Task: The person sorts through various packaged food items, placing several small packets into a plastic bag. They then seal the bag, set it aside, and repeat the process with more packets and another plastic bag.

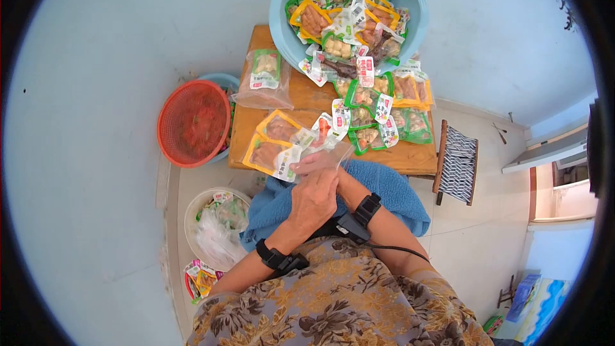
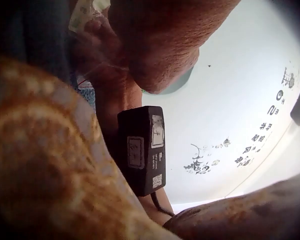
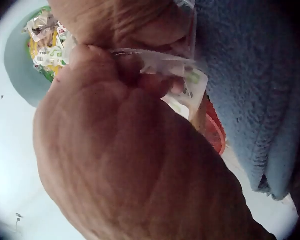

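Both hands meet at a clear plastic bag point(image 1: 336, 155) above the lap. My left hand point(image 1: 312, 200) lies in front, its fingers bent at the bag's edge and pinching it. Behind it, partly covered, my right hand point(image 1: 316, 163) grips the film; in the right wrist view the right hand point(image 3: 125, 135) has its curled fingertips behind the clear film point(image 3: 192, 75). Two orange-edged food packets point(image 1: 266, 154) lie just beyond the hands, at the bag's far left end; whether they are inside it I cannot tell. A red-and-white packet point(image 1: 323, 126) lies beside them.
A blue basin point(image 1: 280, 32) full of packets stands on the wooden table point(image 1: 410, 159), beside green-edged packets point(image 1: 365, 136) and a filled clear bag point(image 1: 264, 93). Left are a red basket point(image 1: 194, 123) and a white bucket point(image 1: 190, 221); right, a woven stool point(image 1: 459, 164). A blue towel point(image 1: 397, 202) covers the lap.
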A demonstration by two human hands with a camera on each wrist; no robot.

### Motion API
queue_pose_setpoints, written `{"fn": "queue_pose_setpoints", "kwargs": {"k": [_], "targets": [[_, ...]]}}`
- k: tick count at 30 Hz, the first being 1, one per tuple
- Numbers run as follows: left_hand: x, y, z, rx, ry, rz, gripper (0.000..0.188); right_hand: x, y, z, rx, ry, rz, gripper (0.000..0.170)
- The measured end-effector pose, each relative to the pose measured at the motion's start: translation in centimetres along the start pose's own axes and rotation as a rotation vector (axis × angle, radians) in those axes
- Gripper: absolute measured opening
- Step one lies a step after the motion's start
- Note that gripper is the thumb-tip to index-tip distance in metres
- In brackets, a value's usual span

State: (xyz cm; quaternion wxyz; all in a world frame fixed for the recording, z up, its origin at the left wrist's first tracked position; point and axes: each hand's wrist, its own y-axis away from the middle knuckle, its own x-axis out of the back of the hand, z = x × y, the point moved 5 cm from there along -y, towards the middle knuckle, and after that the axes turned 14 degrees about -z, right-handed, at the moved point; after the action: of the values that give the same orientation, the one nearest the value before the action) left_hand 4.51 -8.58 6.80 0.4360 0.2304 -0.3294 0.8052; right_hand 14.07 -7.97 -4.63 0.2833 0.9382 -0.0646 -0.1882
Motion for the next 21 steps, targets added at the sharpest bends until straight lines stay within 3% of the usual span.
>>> {"fn": "queue_pose_setpoints", "kwargs": {"k": [6,8,12,13,15,18,21], "targets": [[-0.4,0.2,-0.7,0.044,0.022,-0.063,0.007,0.0,-0.3,0.6,0.045,-0.051,-0.029,0.024],[-0.5,0.2,-0.7,0.029,0.024,-0.071,0.007,0.2,-0.3,0.8,0.077,0.029,-0.019,0.035],[-0.1,-0.3,-0.7,0.007,0.114,-0.088,0.009,0.8,0.6,1.8,0.086,-0.114,-0.049,0.029],[0.2,-0.7,-0.8,0.0,0.11,-0.094,0.009,1.0,0.8,2.4,0.176,-0.212,-0.085,0.027],[1.0,-2.1,-1.6,0.032,0.092,-0.109,0.014,1.6,2.0,2.5,0.276,-0.308,-0.12,0.025],[2.8,-5.9,-3.3,0.124,0.109,-0.101,0.015,1.7,6.1,0.7,0.293,-0.161,-0.052,0.024],[5.0,-11.5,-4.8,-0.028,-0.04,-0.04,0.023,2.7,9.0,1.3,0.27,-0.22,0.001,0.026]]}}
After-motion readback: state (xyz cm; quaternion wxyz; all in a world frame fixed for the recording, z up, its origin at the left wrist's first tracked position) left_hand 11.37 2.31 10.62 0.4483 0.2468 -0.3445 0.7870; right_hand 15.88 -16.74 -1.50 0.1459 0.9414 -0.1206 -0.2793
